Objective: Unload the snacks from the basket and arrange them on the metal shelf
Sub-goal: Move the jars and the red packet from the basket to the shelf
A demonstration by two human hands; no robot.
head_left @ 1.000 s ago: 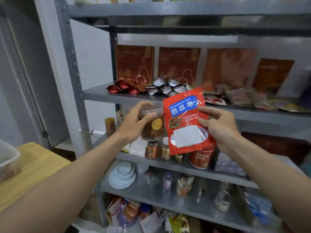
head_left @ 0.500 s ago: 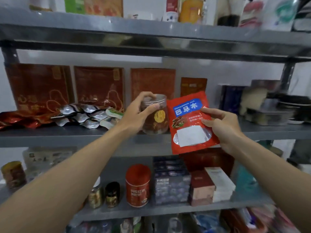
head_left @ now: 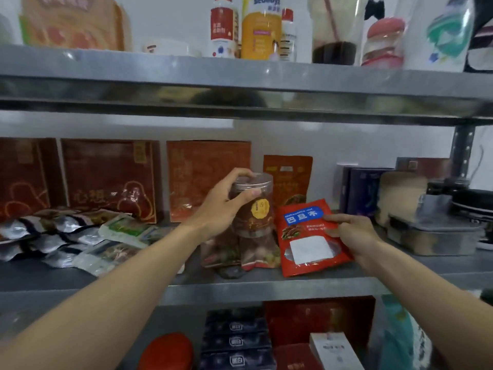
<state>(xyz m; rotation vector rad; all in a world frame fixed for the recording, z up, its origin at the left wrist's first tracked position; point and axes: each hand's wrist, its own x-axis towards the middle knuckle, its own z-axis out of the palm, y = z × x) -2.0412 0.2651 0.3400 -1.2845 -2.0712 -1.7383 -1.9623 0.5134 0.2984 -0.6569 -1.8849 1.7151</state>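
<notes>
Red pouch (head_left: 309, 236): we have brought it down from mid-air, and its bottom edge now seems to touch the shelf (head_left: 240, 287), just right of the jar.
Right hand (head_left: 352, 233): our thumb and fingers still pinch the pouch's right edge.
Jar (head_left: 254, 209): still aloft, now above packets (head_left: 256, 252).
Left hand (head_left: 221, 206): our fingers stay curled round the jar's top.

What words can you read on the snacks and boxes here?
"巴旦木": blue label on the red pouch in the right hand.
"心想": brown box on the left.
Too blurred to read: the yellow sticker on the jar, the bottles up top, the dark boxes below.
</notes>
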